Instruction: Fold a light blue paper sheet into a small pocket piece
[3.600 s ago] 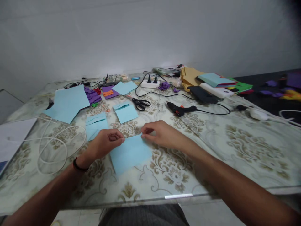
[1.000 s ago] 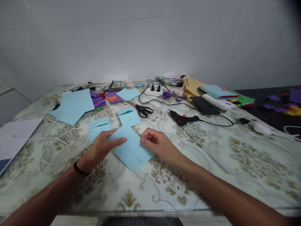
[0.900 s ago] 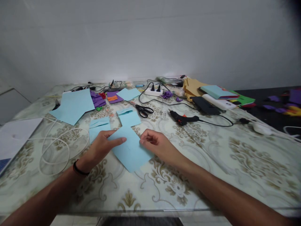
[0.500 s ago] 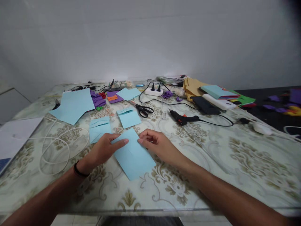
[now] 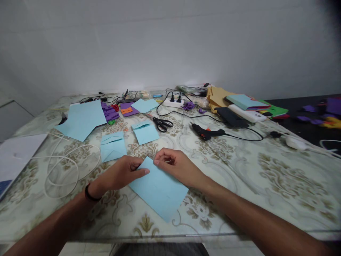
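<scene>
Inside the table edge [image 5: 106, 236], left hand [image 5: 124, 173] grips blue sheet [image 5: 161, 190]

The widest open stretch of the glossy, floral-patterned desk [image 5: 239, 163] lies beyond the right forearm [image 5: 239, 206], up to the black plastic glue gun [image 5: 206, 133] and its thin black cord [image 5: 241, 138]. Straight ahead, two folded light-blue papers [image 5: 146, 135] and black-handled scissors [image 5: 162, 124] block the way; a narrow gap parts scissors from glue gun. White cable loops [image 5: 44, 157] obstruct the left side, while a thin strip is open between the light-blue paper sheet [image 5: 161, 193] and the desk's front edge.
</scene>
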Demonstrator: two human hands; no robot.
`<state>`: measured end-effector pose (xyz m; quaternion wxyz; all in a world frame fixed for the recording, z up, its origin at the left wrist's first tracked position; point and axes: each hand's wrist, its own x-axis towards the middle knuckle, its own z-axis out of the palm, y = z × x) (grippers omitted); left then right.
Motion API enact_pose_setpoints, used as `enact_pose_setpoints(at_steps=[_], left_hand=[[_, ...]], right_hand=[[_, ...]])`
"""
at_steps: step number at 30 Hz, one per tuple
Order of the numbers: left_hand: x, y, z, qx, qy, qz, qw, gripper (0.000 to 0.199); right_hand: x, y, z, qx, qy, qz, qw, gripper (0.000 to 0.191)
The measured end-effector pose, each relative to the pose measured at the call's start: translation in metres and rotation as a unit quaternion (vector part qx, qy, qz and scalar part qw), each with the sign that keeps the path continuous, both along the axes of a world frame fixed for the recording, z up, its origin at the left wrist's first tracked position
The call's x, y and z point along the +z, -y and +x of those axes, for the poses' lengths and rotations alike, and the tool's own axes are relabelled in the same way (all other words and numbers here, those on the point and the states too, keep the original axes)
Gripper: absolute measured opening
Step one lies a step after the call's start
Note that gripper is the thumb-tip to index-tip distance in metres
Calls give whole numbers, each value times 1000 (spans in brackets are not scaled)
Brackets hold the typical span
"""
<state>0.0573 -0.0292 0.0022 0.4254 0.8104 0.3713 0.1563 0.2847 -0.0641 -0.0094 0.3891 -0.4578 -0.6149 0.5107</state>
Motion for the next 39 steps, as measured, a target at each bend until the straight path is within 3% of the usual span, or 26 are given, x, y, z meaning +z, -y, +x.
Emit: enact_pose_setpoints(at_steps=[4, 12, 24, 27, 31, 35, 39], left_hand=[[-2, 5, 4, 18, 13, 4, 1000, 29], [3, 10, 3, 44, 30, 70, 996, 31], [10, -27, -24, 223, 99, 81, 966, 32], [9, -34, -27, 243, 99, 80, 962, 33], [5, -37, -26, 238, 88, 78, 964, 33], [2, -28, -17, 189, 70, 60, 978, 34], [-1, -16, -8, 137, 59, 44, 988, 34]], right_hand=[[-4, 2, -3, 24, -5, -7, 1000, 13], [-6, 1, -5, 28, -17, -17, 999, 7], [0, -14, 15, -4, 5, 5, 1000, 6], [-4, -22, 24, -14, 20, 11, 1000, 5], [-6, -31, 33, -29, 52, 37, 998, 3], [-2, -27, 28, -68, 82, 96, 990, 5], [-3, -16, 14, -25, 88, 99, 991, 6]])
